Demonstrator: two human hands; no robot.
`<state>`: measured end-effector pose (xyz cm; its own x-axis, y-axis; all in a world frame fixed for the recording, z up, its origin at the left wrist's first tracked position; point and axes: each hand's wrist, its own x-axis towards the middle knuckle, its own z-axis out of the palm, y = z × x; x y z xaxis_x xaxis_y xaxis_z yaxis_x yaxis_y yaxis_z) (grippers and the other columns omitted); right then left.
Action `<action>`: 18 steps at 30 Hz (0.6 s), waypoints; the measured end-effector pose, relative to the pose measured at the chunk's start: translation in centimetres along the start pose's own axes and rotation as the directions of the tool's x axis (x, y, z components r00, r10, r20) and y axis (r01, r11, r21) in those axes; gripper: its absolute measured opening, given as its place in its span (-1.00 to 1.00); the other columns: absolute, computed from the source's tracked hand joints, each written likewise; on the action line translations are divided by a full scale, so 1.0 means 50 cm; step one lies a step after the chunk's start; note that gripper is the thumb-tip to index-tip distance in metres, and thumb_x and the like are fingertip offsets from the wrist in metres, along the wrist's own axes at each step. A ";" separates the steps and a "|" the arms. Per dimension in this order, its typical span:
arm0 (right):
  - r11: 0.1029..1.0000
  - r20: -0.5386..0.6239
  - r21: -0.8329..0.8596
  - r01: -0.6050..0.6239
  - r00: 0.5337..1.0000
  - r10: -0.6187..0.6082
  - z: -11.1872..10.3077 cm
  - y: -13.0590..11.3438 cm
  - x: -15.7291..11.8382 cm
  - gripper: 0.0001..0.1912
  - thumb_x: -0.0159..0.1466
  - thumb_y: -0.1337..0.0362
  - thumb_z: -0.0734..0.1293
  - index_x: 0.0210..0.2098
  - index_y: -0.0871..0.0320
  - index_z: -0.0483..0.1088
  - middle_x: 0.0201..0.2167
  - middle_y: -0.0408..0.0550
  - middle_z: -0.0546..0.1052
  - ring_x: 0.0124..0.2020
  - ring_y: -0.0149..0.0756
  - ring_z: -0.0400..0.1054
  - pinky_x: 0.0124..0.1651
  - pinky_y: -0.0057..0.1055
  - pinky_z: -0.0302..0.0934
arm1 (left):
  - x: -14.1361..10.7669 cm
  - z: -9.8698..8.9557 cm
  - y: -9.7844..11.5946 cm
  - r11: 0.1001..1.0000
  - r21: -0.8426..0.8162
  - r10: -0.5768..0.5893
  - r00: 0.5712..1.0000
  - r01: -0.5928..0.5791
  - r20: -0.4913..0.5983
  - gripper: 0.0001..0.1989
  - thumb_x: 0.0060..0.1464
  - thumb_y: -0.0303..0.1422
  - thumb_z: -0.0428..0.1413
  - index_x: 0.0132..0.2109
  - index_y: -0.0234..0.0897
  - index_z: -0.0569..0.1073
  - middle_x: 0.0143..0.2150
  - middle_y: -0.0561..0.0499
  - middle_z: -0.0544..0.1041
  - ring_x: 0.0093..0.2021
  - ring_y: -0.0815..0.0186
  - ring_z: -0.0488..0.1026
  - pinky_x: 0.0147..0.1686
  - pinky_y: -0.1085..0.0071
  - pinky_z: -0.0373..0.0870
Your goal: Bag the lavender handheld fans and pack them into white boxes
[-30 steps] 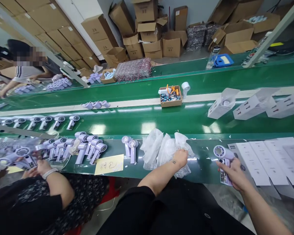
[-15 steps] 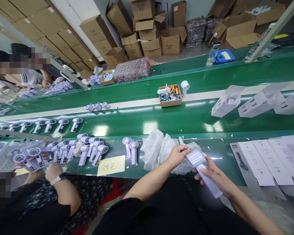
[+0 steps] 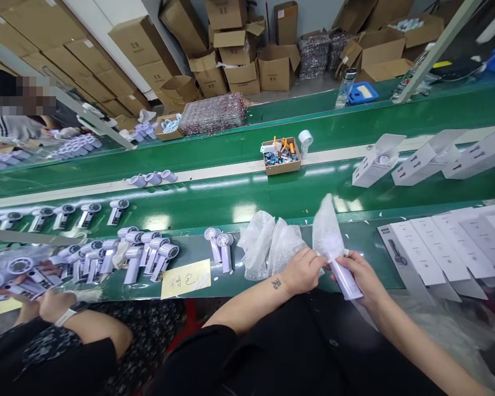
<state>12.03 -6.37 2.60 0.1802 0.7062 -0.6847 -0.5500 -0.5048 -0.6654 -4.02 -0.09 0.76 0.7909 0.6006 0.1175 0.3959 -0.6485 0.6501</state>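
Note:
My right hand (image 3: pixel 357 269) grips the handle of a lilac handheld fan (image 3: pixel 347 281) in front of my body. A translucent bubble-wrap bag (image 3: pixel 327 223) covers the fan's head, its closed end pointing up and away from me. With closed fingers, my left hand (image 3: pixel 303 269) pinches the bag's open edge beside the fan's neck. More bubble-wrap bags (image 3: pixel 258 245) lie on the bench just left of my hands. Two lilac fans (image 3: pixel 225 253) rest farther left, near a yellow handwritten note (image 3: pixel 186 279).
White product boxes (image 3: pixel 427 250) lie in a row at right. Open white boxes (image 3: pixel 377 160) stand on the green conveyor (image 3: pixel 214 201), with a small carton of parts (image 3: pixel 282 165) beyond. At left, a co-worker's hands (image 3: pixel 55 305) hold fans near a pile of fans (image 3: pixel 148 247).
The bubble-wrap bag has gone over the fan's head, which was bare before. My left hand has moved down toward the fan's neck. The view has shifted slightly.

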 end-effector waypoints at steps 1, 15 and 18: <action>0.999 -0.028 0.037 0.015 1.000 -0.014 0.002 -0.001 -0.003 -0.65 0.00 0.28 0.45 -0.28 0.08 0.26 -0.46 -0.15 0.53 -0.42 -0.19 0.49 -0.47 -0.33 0.40 | -0.001 0.003 0.004 0.998 -0.026 -0.052 0.998 0.051 -0.026 -0.73 0.15 -0.43 -0.12 -0.16 -0.32 0.46 -0.29 -0.14 0.44 -0.20 0.20 0.37 -0.12 0.28 0.31; 0.996 -0.111 -0.057 -0.062 0.992 0.056 -0.075 0.009 -0.086 -0.75 0.07 0.13 0.42 -0.47 0.09 0.28 -0.59 -0.23 0.41 -0.55 -0.37 0.35 -0.43 -0.37 0.36 | 0.072 -0.003 0.065 0.559 -0.624 -0.446 0.832 0.546 0.329 -0.80 -0.02 -0.31 0.08 -0.32 -0.37 0.49 -0.60 0.11 0.36 -0.59 0.46 0.26 -0.55 0.53 0.18; 0.963 -0.133 -0.255 0.080 0.984 -0.117 -0.096 -0.020 -0.112 -0.75 0.11 0.04 0.37 -0.40 0.08 0.34 -0.52 -0.18 0.45 -0.48 -0.32 0.38 -0.46 -0.40 0.34 | 0.076 -0.002 0.084 0.577 -0.623 -0.367 0.850 0.527 0.378 -0.78 -0.03 -0.28 0.10 -0.31 -0.37 0.49 -0.61 0.12 0.35 -0.60 0.48 0.24 -0.58 0.55 0.14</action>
<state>15.49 -12.21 5.69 0.3501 0.6883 -0.6353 -0.3071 -0.5564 -0.7721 0.60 -0.48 4.01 0.7030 0.5717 -0.4231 0.3547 0.2338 0.9053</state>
